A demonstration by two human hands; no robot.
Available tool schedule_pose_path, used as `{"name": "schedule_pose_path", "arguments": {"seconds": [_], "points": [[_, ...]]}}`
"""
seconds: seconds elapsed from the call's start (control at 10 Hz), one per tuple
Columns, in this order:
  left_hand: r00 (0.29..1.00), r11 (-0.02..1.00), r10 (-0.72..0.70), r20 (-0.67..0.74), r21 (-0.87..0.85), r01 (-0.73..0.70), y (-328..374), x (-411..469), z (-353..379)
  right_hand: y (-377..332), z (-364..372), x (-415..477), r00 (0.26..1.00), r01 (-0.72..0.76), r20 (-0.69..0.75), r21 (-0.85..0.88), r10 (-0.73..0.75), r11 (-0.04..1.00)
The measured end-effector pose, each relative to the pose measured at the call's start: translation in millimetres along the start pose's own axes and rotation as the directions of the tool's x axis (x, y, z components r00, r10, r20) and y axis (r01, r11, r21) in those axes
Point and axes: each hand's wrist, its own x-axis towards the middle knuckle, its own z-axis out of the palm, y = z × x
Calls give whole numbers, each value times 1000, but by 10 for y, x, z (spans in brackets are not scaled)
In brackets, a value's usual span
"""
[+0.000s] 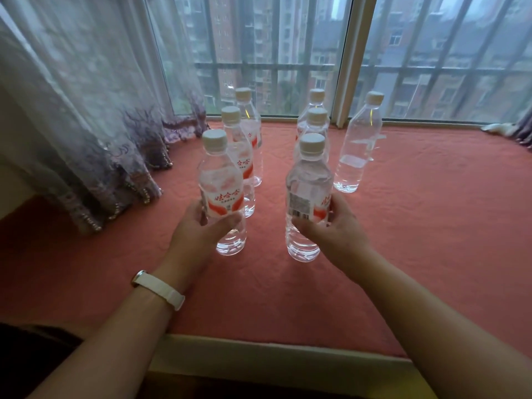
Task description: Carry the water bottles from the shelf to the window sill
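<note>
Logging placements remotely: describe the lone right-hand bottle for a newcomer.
Find the window post above the red sill. Just right of its foot stands the lone bottle, outside the two bottle rows. It shows no red label, only clear plastic.

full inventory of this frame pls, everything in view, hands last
front-left bottle: one, clear with a red-and-white label and a cream cap, in the left hand
front-right bottle: one, same colours, barcode facing the camera, in the right hand
bottles behind: four, clear with cream caps, two in line behind each held one
unlabelled bottle: one, clear, standing alone on the right
sill cover: one, salmon pink, under the bottles
lace curtain: one, grey-purple, left
window: barred, behind the sill
wrist band: one, white, left wrist
left hand: grips the front-left bottle
right hand: grips the front-right bottle
</note>
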Motion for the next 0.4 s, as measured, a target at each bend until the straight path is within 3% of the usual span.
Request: {"name": "schedule_pose_path", "arguments": {"seconds": [0.2,0.4], "points": [[1000,1000,-25,15,-14,25,64,-102,0,23,-24,-14,1000,-9,24,-10,9,1000],[986,985,-103,-130,121,119,348,-280,-63,-206,-162,-73,993,-111,33,-30,112,993]]}}
